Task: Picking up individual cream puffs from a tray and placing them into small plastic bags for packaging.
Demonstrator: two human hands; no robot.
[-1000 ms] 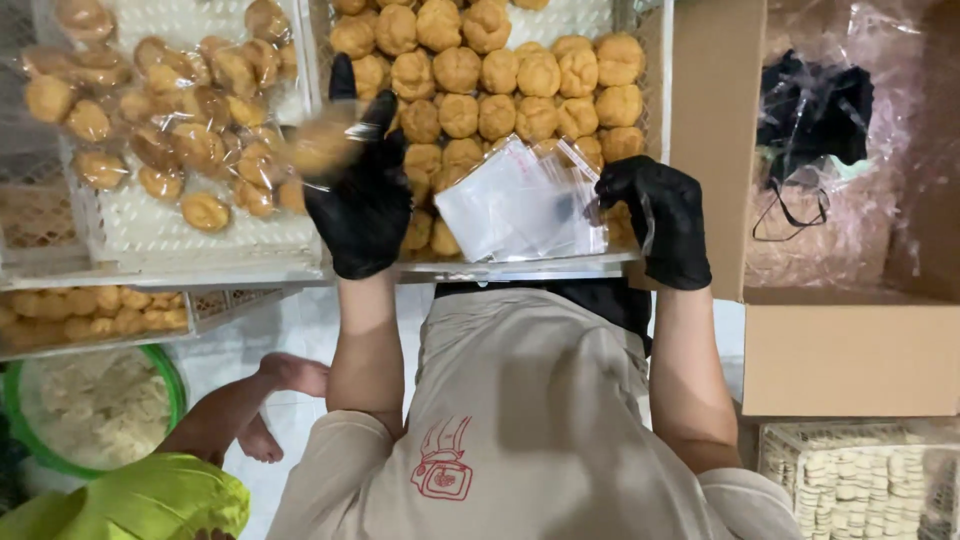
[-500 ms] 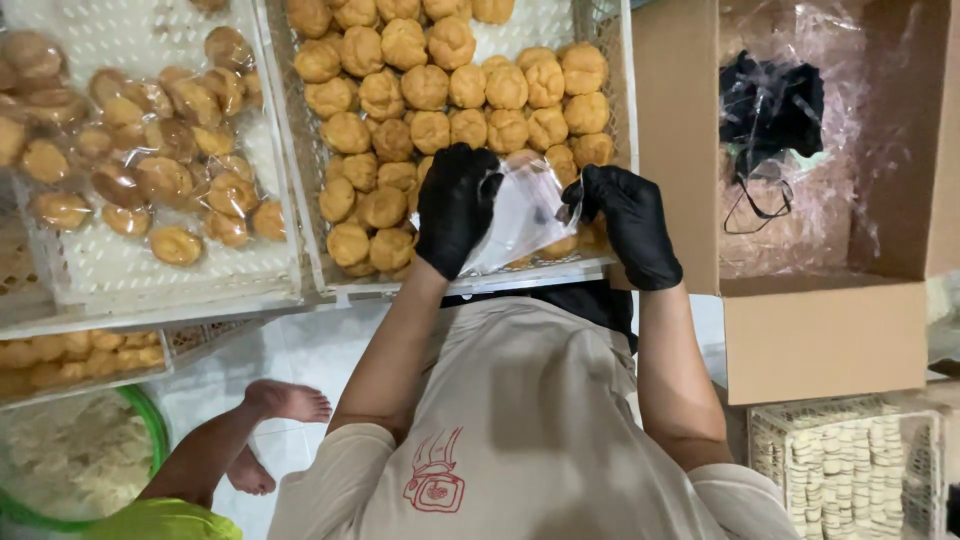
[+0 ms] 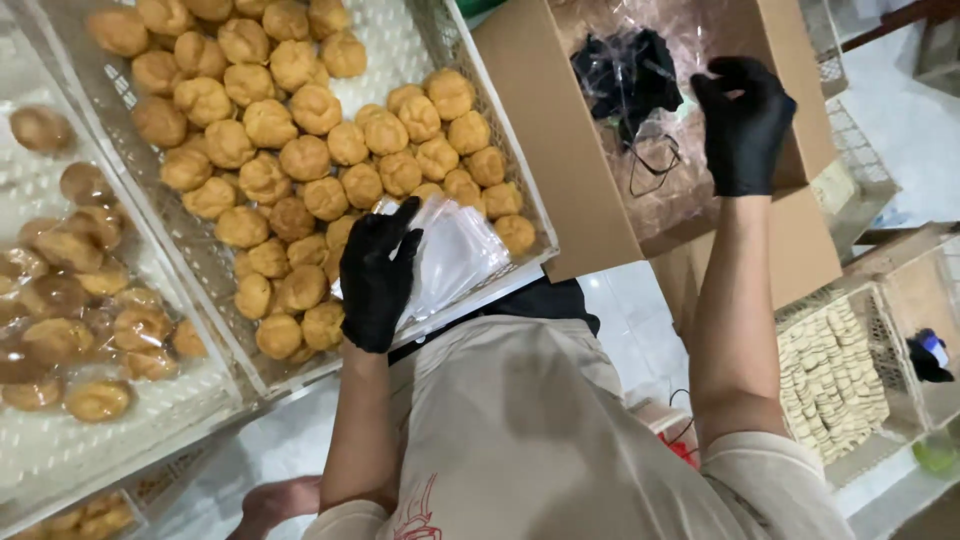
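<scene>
Left hand [image 3: 378,285], fingers spread flat, pins the clear bag stack [image 3: 450,255] on the pastry tray [image 3: 520,190]. Right hand [image 3: 742,125], half-curled and empty, reaches into the cardboard box [image 3: 590,180]. Keep the stack pressed steady.

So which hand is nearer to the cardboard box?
Right. The right hand reaches into the cardboard box; the left hand rests on the clear bags over the pastry tray.

The right hand [image 3: 742,125] no longer grips the stack of clear plastic bags [image 3: 452,255]; it now reaches into the cardboard box [image 3: 590,190]. The left hand [image 3: 377,280] alone presses the bags.
</scene>
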